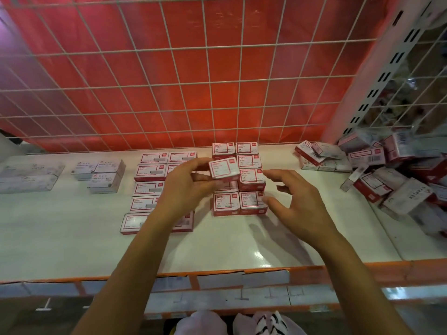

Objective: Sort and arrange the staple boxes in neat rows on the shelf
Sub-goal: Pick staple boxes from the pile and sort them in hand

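Head view: the left hand [186, 187] pinches a small red-and-white staple box [223, 170] between thumb and fingertips. It holds the box in the air, slightly tilted, just over the left column of a two-column block of matching small boxes [251, 180]. Right under the held box that column looks lower than its neighbour, but the hand and the box hide most of the spot.

The right hand [295, 201] holds nothing. Its fingers are spread and loosely bent just to the right of the grip, with the fingertips close to the block's right side. Whether they touch it cannot be told.

Left of the grip, partly under the left wrist, wider flat red-and-white boxes [150, 187] lie in two tidy columns. Farther left are short stacks of pale grey boxes [104, 175], and beyond them long pale packs [29, 175]. All of these look sorted by kind and squared up.

Well to the right of the grip, a jumbled heap of boxes [391, 175] lies in the corner of the white shelf [217, 250], mixed in size and tipped on sides and ends. I judge the task well underway but far from done: the held box has yet to be set into its column, and the whole heap remains to be sorted.
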`<state>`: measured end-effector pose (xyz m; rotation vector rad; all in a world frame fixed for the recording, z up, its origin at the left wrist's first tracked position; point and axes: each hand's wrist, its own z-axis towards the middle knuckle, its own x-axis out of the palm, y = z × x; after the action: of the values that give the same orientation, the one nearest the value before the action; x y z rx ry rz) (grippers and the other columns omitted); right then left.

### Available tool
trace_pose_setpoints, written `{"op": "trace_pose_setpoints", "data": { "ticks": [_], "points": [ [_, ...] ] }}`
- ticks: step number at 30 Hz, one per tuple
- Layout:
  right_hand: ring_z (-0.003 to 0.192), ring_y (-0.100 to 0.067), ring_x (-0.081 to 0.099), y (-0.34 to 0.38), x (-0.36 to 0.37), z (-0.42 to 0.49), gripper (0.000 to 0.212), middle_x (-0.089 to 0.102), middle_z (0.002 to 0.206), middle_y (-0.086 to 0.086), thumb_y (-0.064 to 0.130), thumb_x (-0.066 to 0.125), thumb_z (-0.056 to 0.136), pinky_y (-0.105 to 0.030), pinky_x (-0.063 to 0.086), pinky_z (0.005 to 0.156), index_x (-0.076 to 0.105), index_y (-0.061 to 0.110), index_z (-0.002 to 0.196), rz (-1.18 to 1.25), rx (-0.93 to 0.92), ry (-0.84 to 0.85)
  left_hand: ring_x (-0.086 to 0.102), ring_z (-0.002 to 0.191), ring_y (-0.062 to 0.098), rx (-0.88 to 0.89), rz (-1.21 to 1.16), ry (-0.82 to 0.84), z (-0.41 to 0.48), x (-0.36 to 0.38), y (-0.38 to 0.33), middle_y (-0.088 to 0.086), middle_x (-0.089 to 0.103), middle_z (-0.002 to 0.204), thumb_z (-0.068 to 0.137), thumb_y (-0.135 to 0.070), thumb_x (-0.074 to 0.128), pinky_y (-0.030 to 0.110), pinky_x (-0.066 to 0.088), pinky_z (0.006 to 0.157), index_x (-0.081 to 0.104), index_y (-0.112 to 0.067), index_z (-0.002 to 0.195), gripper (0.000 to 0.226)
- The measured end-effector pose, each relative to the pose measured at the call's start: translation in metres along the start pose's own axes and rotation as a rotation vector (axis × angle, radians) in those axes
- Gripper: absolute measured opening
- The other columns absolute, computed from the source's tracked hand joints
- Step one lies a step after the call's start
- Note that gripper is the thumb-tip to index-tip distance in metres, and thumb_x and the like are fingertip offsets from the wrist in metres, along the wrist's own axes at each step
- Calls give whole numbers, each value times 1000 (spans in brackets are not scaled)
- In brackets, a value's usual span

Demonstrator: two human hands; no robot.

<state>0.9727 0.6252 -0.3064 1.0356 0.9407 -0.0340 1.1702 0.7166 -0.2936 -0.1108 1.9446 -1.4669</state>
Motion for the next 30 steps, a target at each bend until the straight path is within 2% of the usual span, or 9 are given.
{"op": "trace_pose_setpoints", "data": {
  "ticks": [2,8,12,19,23,27,30],
  "points": [
    [101,1,45,-1,1,1,48,44,115,24,20,67,86,-3,32,84,51,30,129,-14,13,9,69,89,11,-34,8,-40,5,-3,3,-5,71,107,79,-15,76,36,58,81,58,-23,124,49],
    [101,0,45,-2,3,6,44,45,117,22,22,65,87,-2,31,82,51,30,129,-9,68,30,64,89,11,-53,193,-30,20,1,-1,-4,68,113,83,-15,72,31,51,84,58,-18,124,44],
    [103,3,44,-5,2,12,42,53,128,12,21,63,89,-2,30,83,52,28,129,5,93,22,60,93,9,-60,258,-16,29,7,-2,-3,66,121,85,-18,70,33,49,91,58,-18,126,43],
    [125,-16,49,-7,4,33,48,48,142,4,26,57,93,-29,43,97,43,22,139,69,261,66,61,111,15,-49,348,18,37,13,-4,-5,65,124,89,-20,65,31,45,96,58,-22,129,41],
    [127,-18,49,-6,12,49,48,48,142,1,27,49,97,-36,44,98,37,21,143,152,357,97,59,113,17,-52,364,9,38,18,-5,-5,63,126,90,-22,64,32,45,96,56,-24,131,42],
    [112,-11,59,-3,23,59,33,59,129,7,31,44,98,-25,47,86,49,26,131,167,334,91,60,112,17,-53,362,-13,40,21,-5,-4,63,126,90,-23,64,32,46,94,55,-25,131,43],
    [106,-10,61,-2,30,63,34,61,127,7,34,43,99,-24,48,84,50,27,131,166,358,63,60,113,18,-50,377,-25,42,23,-3,-4,63,126,90,-25,64,33,46,94,55,-25,131,42]
  ]
}}
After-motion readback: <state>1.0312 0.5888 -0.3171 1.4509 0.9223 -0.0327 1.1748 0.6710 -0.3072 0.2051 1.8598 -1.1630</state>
